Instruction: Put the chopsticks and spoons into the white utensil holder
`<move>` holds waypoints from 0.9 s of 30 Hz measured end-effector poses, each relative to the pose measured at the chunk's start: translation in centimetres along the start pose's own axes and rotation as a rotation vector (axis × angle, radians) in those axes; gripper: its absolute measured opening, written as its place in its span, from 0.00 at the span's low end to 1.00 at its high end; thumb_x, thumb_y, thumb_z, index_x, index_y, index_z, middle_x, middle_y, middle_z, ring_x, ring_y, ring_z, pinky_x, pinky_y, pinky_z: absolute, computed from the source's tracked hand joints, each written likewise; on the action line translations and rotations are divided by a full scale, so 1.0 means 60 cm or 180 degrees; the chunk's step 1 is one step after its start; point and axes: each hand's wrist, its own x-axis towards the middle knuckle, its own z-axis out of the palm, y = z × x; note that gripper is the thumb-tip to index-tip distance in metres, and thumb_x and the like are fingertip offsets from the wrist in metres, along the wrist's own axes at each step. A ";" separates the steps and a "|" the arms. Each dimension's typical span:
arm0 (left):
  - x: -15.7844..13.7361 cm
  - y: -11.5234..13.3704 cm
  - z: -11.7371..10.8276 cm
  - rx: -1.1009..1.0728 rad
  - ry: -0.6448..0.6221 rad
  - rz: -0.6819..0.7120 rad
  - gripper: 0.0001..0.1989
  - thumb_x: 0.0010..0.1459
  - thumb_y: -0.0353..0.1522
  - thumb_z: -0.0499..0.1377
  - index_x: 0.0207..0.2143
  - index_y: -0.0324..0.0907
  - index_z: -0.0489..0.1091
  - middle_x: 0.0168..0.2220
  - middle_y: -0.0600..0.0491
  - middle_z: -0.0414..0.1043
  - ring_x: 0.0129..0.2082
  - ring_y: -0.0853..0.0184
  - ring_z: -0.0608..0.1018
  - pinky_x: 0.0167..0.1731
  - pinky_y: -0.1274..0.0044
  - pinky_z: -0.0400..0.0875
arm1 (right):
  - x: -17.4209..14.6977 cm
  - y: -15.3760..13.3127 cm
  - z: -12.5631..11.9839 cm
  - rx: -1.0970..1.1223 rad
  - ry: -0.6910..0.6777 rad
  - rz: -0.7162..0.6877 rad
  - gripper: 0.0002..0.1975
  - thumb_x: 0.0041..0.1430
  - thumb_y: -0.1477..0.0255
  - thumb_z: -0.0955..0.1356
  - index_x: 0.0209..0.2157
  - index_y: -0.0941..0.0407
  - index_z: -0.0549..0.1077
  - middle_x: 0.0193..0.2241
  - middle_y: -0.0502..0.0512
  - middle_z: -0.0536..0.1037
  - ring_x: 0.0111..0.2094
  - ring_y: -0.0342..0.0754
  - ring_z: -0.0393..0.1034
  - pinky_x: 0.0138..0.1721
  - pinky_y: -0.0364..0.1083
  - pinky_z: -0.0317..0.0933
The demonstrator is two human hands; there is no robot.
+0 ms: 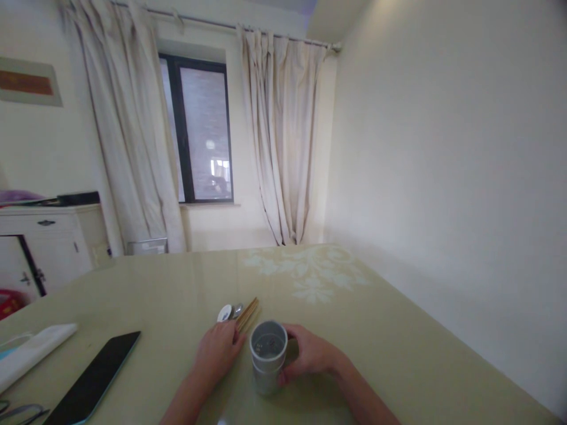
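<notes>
A grey cylindrical holder (pixel 268 369) stands upright on the table, with small holes visible in its bottom. My right hand (pixel 312 354) is closed around its right side, thumb near the base and fingers behind the rim. To the left, my left hand (pixel 219 351) is closed on a bundle of wooden chopsticks (pixel 248 313), whose ends point away from me. Just beyond that hand lie a white oval piece (pixel 224 313), perhaps a spoon's bowl, and a shiny metal spoon (pixel 238 309); their handles are hidden.
A dark phone or tablet (pixel 95 378) lies on the table (pixel 354 330) to the left. Beside it are a white flat case (pixel 35 354) and a grey cable-like loop (pixel 29 410). The wall (pixel 452 177) borders the table's right edge; a white cabinet (pixel 53 236) stands at far left.
</notes>
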 end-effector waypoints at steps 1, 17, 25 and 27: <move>-0.002 0.001 -0.001 0.0014 0.0002 0.0063 0.11 0.67 0.36 0.53 0.35 0.45 0.74 0.41 0.47 0.81 0.44 0.58 0.80 0.44 0.71 0.69 | -0.002 -0.003 -0.004 -0.0011 -0.0093 0.0061 0.35 0.41 0.59 0.83 0.53 0.53 0.81 0.50 0.57 0.83 0.53 0.60 0.76 0.61 0.57 0.63; -0.010 0.068 -0.007 -0.1734 0.0443 0.0799 0.10 0.67 0.37 0.56 0.40 0.44 0.75 0.39 0.50 0.81 0.39 0.62 0.80 0.41 0.73 0.71 | 0.030 0.054 0.009 -0.0011 0.1513 0.0557 0.24 0.66 0.50 0.67 0.46 0.56 0.80 0.41 0.57 0.83 0.39 0.52 0.77 0.42 0.50 0.70; 0.001 0.044 -0.004 -0.1420 0.0848 0.0698 0.21 0.73 0.43 0.45 0.40 0.44 0.75 0.39 0.48 0.80 0.41 0.60 0.79 0.44 0.71 0.72 | 0.037 0.020 -0.027 0.0748 0.2772 -0.0147 0.29 0.61 0.41 0.68 0.35 0.56 0.77 0.33 0.58 0.81 0.34 0.50 0.74 0.40 0.49 0.69; 0.007 0.028 -0.004 -0.0983 0.0825 0.0545 0.21 0.73 0.42 0.44 0.41 0.44 0.75 0.39 0.47 0.79 0.42 0.60 0.79 0.44 0.71 0.71 | 0.026 -0.003 -0.062 0.0761 0.3490 -0.0539 0.28 0.61 0.42 0.69 0.34 0.55 0.75 0.31 0.56 0.79 0.31 0.48 0.72 0.37 0.48 0.68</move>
